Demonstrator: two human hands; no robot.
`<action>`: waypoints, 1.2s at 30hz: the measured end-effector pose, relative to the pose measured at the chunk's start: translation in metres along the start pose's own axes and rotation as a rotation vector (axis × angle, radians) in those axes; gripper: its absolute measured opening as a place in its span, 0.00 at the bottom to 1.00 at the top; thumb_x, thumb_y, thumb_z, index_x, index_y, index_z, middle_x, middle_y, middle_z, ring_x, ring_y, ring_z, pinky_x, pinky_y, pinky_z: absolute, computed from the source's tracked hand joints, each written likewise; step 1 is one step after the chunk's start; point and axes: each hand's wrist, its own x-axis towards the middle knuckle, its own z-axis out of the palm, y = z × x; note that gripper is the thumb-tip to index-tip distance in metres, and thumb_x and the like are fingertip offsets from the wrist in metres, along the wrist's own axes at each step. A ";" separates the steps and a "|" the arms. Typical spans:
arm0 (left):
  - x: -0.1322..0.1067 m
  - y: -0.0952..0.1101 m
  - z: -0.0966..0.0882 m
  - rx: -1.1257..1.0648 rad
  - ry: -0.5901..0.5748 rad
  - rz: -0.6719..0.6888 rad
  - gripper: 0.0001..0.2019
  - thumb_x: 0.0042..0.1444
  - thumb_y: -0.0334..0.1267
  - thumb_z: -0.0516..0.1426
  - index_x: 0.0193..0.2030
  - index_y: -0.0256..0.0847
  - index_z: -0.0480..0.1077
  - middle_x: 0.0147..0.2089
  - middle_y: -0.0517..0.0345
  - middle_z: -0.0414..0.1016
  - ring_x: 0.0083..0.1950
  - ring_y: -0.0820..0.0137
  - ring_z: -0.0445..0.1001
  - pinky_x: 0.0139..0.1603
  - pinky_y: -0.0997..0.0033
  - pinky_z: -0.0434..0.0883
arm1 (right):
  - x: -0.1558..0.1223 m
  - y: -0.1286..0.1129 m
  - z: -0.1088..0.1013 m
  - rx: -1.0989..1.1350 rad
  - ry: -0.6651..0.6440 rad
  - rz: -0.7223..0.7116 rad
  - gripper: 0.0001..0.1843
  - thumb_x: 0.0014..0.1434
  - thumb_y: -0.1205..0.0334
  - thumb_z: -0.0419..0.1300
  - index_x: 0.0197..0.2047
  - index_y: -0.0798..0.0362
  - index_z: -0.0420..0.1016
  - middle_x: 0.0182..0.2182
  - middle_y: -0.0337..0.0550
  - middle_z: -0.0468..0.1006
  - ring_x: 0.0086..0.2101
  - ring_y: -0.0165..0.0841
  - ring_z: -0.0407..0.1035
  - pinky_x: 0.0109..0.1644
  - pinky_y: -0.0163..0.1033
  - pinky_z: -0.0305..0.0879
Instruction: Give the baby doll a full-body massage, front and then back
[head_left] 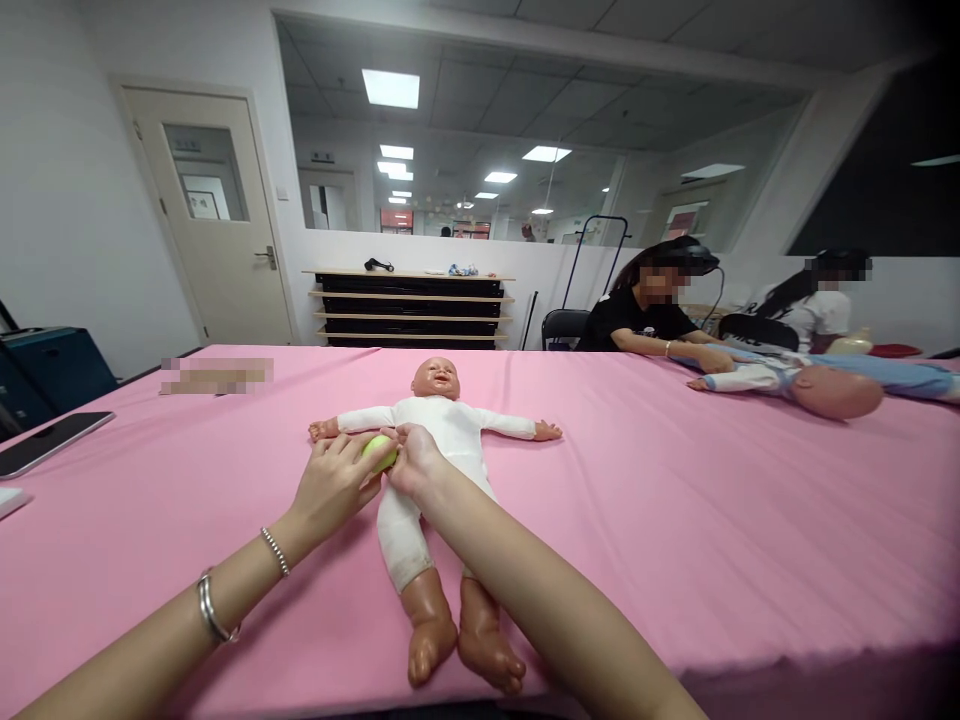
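Note:
A baby doll (454,430) with a white cloth body lies on its back on the pink-covered table (675,540), arms spread and feet towards me. My left hand (337,475) is closed around a round yellow-green thing (380,454), like a small ball or cap, above the doll's side. Right against it, my right hand (415,460) is turned with its fingers curled by the doll's waist. Its fingertips and whatever they may grip are mostly hidden.
A phone (56,443) lies at the table's left edge, near a blurred-out flat item (217,377). At the right, a person (652,300) handles another doll (836,390) in blue clothing. A second person (817,300) sits beyond. Low shelves (409,295) stand behind the table.

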 end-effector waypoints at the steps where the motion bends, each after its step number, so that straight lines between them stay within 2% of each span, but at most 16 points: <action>1: -0.002 -0.003 0.004 -0.082 -0.005 -0.124 0.21 0.54 0.35 0.53 0.56 0.46 0.64 0.49 0.53 0.73 0.44 0.63 0.71 0.42 0.65 0.64 | -0.004 -0.002 -0.004 -0.019 -0.015 0.010 0.09 0.51 0.75 0.46 0.25 0.55 0.61 0.21 0.38 0.65 0.22 0.24 0.63 0.32 0.27 0.64; 5: -0.015 -0.030 0.020 -0.327 0.008 -0.705 0.30 0.54 0.45 0.53 0.63 0.41 0.53 0.56 0.49 0.68 0.49 0.61 0.71 0.45 0.64 0.68 | -0.021 -0.018 -0.032 -0.068 -0.038 -0.055 0.11 0.52 0.75 0.49 0.38 0.61 0.67 0.35 0.45 0.73 0.33 0.25 0.70 0.45 0.29 0.66; 7: -0.020 -0.050 0.024 -0.325 0.020 -0.816 0.29 0.53 0.46 0.54 0.61 0.40 0.57 0.58 0.48 0.66 0.55 0.58 0.67 0.50 0.61 0.67 | -0.027 -0.029 -0.050 -0.060 -0.047 -0.115 0.14 0.53 0.74 0.48 0.43 0.61 0.67 0.40 0.48 0.73 0.39 0.27 0.72 0.49 0.32 0.65; 9: -0.024 -0.067 0.025 -0.296 0.027 -0.851 0.28 0.53 0.46 0.54 0.60 0.39 0.58 0.58 0.47 0.65 0.57 0.56 0.65 0.54 0.58 0.66 | -0.029 -0.039 -0.068 -0.041 -0.021 -0.126 0.16 0.55 0.73 0.47 0.46 0.61 0.66 0.43 0.50 0.73 0.42 0.29 0.72 0.49 0.33 0.66; 11: -0.025 -0.073 0.024 -0.231 0.030 -0.868 0.31 0.54 0.47 0.54 0.62 0.36 0.56 0.60 0.43 0.62 0.60 0.52 0.62 0.57 0.52 0.62 | -0.027 -0.044 -0.082 -0.008 0.011 -0.109 0.18 0.55 0.73 0.46 0.49 0.62 0.65 0.44 0.52 0.73 0.44 0.29 0.72 0.48 0.32 0.67; 14: -0.021 -0.049 0.019 -0.127 0.099 -0.781 0.38 0.56 0.51 0.51 0.67 0.29 0.45 0.67 0.35 0.47 0.68 0.48 0.46 0.63 0.43 0.51 | -0.024 -0.034 -0.088 0.050 -0.021 -0.100 0.18 0.59 0.69 0.43 0.50 0.61 0.65 0.48 0.52 0.72 0.48 0.29 0.70 0.49 0.32 0.67; 16: -0.015 -0.015 0.015 -0.241 0.099 -0.531 0.35 0.60 0.49 0.46 0.69 0.32 0.39 0.70 0.41 0.40 0.70 0.56 0.40 0.66 0.49 0.46 | -0.026 -0.020 -0.080 0.063 -0.107 -0.084 0.18 0.62 0.63 0.42 0.48 0.59 0.67 0.50 0.50 0.71 0.50 0.29 0.67 0.53 0.35 0.65; 19: -0.003 0.040 0.006 -0.398 -0.093 -0.111 0.29 0.63 0.49 0.41 0.69 0.42 0.44 0.69 0.51 0.45 0.70 0.62 0.41 0.68 0.52 0.42 | -0.033 -0.005 -0.060 0.046 -0.309 0.014 0.24 0.65 0.53 0.37 0.46 0.57 0.68 0.49 0.50 0.72 0.53 0.31 0.65 0.58 0.42 0.61; 21: 0.003 0.066 0.000 -0.430 -0.124 -0.086 0.28 0.64 0.48 0.37 0.68 0.41 0.44 0.69 0.51 0.45 0.70 0.62 0.42 0.68 0.50 0.40 | -0.037 -0.008 -0.050 0.052 -0.373 0.031 0.29 0.64 0.48 0.33 0.46 0.57 0.69 0.48 0.52 0.73 0.54 0.33 0.64 0.59 0.45 0.59; 23: 0.009 0.080 -0.005 -0.463 -0.147 -0.043 0.28 0.64 0.49 0.35 0.69 0.40 0.44 0.69 0.50 0.45 0.70 0.62 0.42 0.68 0.49 0.39 | -0.039 -0.017 -0.046 0.080 -0.338 -0.070 0.31 0.64 0.47 0.32 0.46 0.57 0.69 0.50 0.50 0.72 0.55 0.32 0.62 0.61 0.43 0.56; 25: 0.017 0.084 -0.006 -0.505 -0.171 0.044 0.30 0.64 0.50 0.36 0.69 0.39 0.44 0.69 0.49 0.45 0.70 0.61 0.43 0.68 0.49 0.39 | -0.037 -0.026 -0.046 0.083 -0.288 -0.174 0.30 0.65 0.48 0.33 0.47 0.57 0.68 0.53 0.47 0.70 0.56 0.29 0.61 0.63 0.41 0.53; 27: 0.029 0.078 0.000 -0.537 -0.149 0.059 0.30 0.64 0.51 0.37 0.68 0.38 0.45 0.69 0.49 0.46 0.70 0.62 0.43 0.68 0.50 0.37 | -0.032 -0.029 -0.050 0.019 -0.317 -0.212 0.29 0.65 0.49 0.33 0.49 0.56 0.68 0.54 0.46 0.69 0.56 0.30 0.61 0.63 0.42 0.53; 29: 0.043 0.064 0.014 -0.550 -0.070 -0.064 0.29 0.64 0.50 0.38 0.68 0.39 0.48 0.69 0.51 0.47 0.70 0.62 0.42 0.68 0.49 0.35 | -0.023 -0.029 -0.057 -0.141 -0.400 -0.279 0.27 0.64 0.49 0.36 0.52 0.53 0.67 0.54 0.46 0.69 0.57 0.31 0.60 0.63 0.46 0.54; 32: 0.058 0.039 0.046 -0.667 0.018 -0.380 0.27 0.64 0.47 0.38 0.67 0.38 0.49 0.68 0.51 0.48 0.70 0.64 0.44 0.68 0.54 0.43 | 0.002 -0.032 -0.074 -0.583 -0.451 -0.651 0.20 0.58 0.55 0.52 0.53 0.47 0.69 0.57 0.38 0.66 0.60 0.31 0.55 0.66 0.45 0.46; 34: 0.062 0.026 0.068 -0.777 -0.063 -0.412 0.25 0.63 0.45 0.42 0.63 0.36 0.57 0.65 0.49 0.56 0.67 0.64 0.53 0.67 0.57 0.50 | 0.023 -0.038 -0.090 -0.878 -0.370 -0.843 0.20 0.53 0.62 0.57 0.50 0.46 0.72 0.55 0.37 0.68 0.59 0.31 0.56 0.68 0.45 0.40; 36: 0.059 0.016 0.087 -0.894 -0.202 -0.364 0.24 0.61 0.45 0.46 0.61 0.36 0.61 0.62 0.49 0.61 0.64 0.64 0.58 0.65 0.60 0.55 | 0.042 -0.044 -0.105 -1.052 -0.297 -0.863 0.21 0.53 0.66 0.55 0.50 0.47 0.72 0.53 0.38 0.70 0.58 0.32 0.59 0.67 0.48 0.38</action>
